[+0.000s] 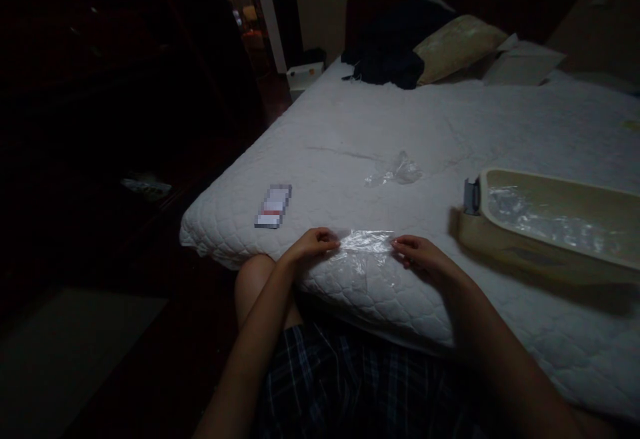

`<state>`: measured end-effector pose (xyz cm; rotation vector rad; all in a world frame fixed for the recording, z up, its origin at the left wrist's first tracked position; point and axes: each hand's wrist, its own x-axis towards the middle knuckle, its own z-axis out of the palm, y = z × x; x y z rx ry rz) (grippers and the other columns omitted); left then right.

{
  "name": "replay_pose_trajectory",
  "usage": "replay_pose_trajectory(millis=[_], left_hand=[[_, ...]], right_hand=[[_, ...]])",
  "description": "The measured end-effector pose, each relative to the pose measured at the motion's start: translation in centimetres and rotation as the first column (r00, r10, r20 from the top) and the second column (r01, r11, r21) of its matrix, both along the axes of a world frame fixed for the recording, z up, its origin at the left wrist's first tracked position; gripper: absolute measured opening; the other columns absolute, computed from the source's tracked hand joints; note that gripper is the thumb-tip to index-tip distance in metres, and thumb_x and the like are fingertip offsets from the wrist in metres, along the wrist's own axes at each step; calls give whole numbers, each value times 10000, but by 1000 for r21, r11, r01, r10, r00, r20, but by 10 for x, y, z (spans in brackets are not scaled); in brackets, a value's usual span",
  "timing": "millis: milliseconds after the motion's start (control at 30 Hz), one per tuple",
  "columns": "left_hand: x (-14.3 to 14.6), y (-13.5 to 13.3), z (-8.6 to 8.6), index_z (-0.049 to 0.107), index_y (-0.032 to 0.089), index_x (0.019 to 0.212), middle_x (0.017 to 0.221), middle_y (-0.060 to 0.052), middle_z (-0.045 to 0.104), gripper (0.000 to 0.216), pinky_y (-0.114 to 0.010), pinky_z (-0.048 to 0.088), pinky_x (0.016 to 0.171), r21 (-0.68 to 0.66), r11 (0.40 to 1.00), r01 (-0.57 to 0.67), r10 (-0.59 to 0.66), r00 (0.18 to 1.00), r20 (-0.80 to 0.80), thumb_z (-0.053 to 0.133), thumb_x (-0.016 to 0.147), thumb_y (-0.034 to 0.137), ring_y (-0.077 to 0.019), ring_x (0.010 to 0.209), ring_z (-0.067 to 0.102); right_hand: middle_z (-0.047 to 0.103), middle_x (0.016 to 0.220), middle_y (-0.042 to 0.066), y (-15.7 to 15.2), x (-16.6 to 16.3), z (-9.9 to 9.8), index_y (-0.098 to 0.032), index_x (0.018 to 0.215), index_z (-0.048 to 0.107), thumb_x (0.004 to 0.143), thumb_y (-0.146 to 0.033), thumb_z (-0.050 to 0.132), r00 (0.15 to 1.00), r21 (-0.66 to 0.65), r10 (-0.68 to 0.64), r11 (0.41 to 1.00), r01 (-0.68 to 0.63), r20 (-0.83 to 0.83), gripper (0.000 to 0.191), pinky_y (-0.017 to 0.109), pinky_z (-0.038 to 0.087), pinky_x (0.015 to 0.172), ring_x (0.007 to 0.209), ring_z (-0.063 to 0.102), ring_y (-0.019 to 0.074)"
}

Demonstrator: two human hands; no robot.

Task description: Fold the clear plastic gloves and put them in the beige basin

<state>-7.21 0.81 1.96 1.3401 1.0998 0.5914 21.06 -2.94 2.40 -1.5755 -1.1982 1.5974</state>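
Note:
A clear plastic bag (367,247) lies stretched flat near the front edge of the white quilted mattress (400,119). My left hand (314,244) pinches its left end and my right hand (419,256) pinches its right end, fingers closed on the film. A second crumpled clear bag (396,171) lies further back on the mattress, apart from both hands.
A beige tray (545,252) holding clear plastic sits at the right. A small blurred card (274,206) lies left of my hands. A tan pillow (457,44) and dark clothing (395,46) are at the bed's head. The floor at left is dark.

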Motion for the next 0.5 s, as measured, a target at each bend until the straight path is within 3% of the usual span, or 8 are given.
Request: replay_pose_trajectory(millis=[167,300,500], left_hand=[[-2,1,4,632,127,755,666,-4,573,234,-211,356,540,140,988,61,-44,991,-124,683,597,291,-103,603,496],[0,-2,1,627,121,740,662,-2,571,195,-214,358,553,178,982,59,-33,989,-147,649,610,266,-110,613,496],[1,-11,0,584,126,698,607,25,528,176,-193,327,500,172,985,-1,13,998,-69,646,608,264,-85,550,473]], right_hand=[[501,572,-39,2,1,-6,-170,821,564,650,-403,663,999,42,9,999,-7,-48,306,187,285,377,422,412,52],[500,580,-47,3,-2,-11,-180,893,555,613,-370,689,998,97,-6,995,12,-60,363,207,296,397,434,411,67],[578,680,8,4,-8,-8,-165,719,558,603,-353,688,999,316,-40,948,30,26,256,227,388,533,593,516,110]])
